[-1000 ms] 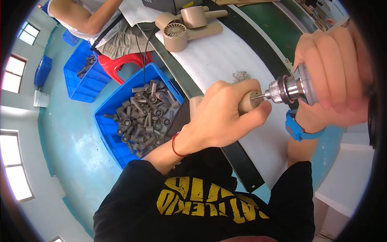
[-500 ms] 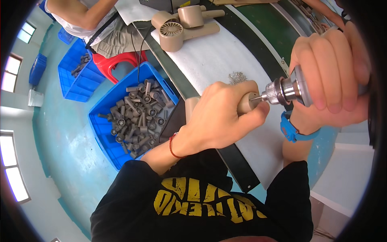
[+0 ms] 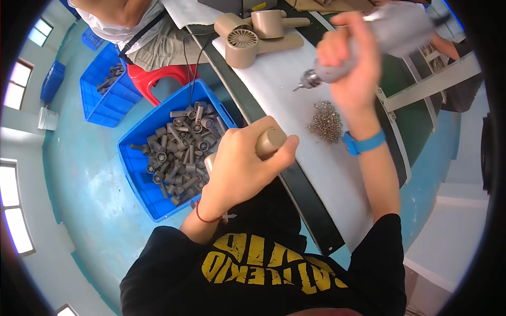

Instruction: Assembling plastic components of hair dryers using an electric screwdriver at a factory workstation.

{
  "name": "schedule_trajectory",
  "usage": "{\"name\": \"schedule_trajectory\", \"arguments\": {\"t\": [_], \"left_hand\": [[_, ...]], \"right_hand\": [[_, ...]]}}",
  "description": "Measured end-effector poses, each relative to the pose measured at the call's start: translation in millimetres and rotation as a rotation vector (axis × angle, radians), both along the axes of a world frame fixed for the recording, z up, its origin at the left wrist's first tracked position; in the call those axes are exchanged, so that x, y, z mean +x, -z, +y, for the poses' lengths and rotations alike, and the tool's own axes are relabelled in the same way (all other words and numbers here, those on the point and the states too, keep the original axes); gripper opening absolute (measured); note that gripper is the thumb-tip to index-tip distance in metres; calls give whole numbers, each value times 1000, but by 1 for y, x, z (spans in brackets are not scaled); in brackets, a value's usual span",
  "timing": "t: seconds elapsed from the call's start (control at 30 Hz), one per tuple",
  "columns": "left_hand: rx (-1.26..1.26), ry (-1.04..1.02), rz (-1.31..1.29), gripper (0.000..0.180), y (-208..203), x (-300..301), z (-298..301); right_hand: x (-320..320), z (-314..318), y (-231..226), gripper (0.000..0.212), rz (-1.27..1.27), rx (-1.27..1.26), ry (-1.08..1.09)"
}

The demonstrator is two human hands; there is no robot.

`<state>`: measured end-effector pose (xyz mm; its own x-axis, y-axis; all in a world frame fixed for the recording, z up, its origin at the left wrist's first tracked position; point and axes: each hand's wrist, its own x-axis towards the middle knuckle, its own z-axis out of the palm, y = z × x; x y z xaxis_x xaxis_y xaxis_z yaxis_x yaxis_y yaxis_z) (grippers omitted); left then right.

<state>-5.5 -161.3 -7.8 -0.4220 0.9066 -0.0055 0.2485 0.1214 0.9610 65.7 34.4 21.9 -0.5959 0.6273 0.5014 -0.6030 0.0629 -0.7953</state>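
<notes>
My left fingers [image 3: 257,128] are wrapped firmly round a tan part [image 3: 272,141], near the middle of the frame; its rounded end pokes out between forefinger and thumb, and a paler stretch shows below my left hand [image 3: 243,160]. My right hand [image 3: 354,71], upper right, is curled round a grey power driver [image 3: 403,29], blurred, its thin bit [image 3: 299,87] pointing down and left, well apart from the part.

I'd judge that I'm between drives, the part in one hand and the tool off it. If another screw is due, the next move calls for a tip loaded from the pile of small screws [image 3: 325,124] right of centre, then a steady part and a straight line into its hole. If not, the part wants setting down; I can't see whether any hole is filled.

Three larger tan fan-shaped pieces [image 3: 242,52] sit at top centre, and a blue bin [image 3: 139,189] of grey-brown parts [image 3: 182,137] stands left of centre.

As for writing, my black shirt [image 3: 168,274] carries big yellow block lettering [image 3: 284,271], upside down at bottom centre. A yellow label [image 3: 259,7] on the dark grey box [image 3: 237,6] at the top edge is too small to read. I can make out no maker's mark on the driver.
</notes>
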Motion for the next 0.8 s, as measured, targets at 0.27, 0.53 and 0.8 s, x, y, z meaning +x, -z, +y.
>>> {"name": "schedule_trajectory", "arguments": {"t": [0.27,0.53,0.8], "left_hand": [[12,-165,-17,14,18,-12,-3],[97,-190,-39,24,6,-23,15],[161,-36,-222,13,-19,-23,16]], "right_hand": [[-26,-2,24,28,-154,-161,217],[-8,-21,-17,30,49,-217,16],[16,-35,-51,30,265,-146,-166]]}}
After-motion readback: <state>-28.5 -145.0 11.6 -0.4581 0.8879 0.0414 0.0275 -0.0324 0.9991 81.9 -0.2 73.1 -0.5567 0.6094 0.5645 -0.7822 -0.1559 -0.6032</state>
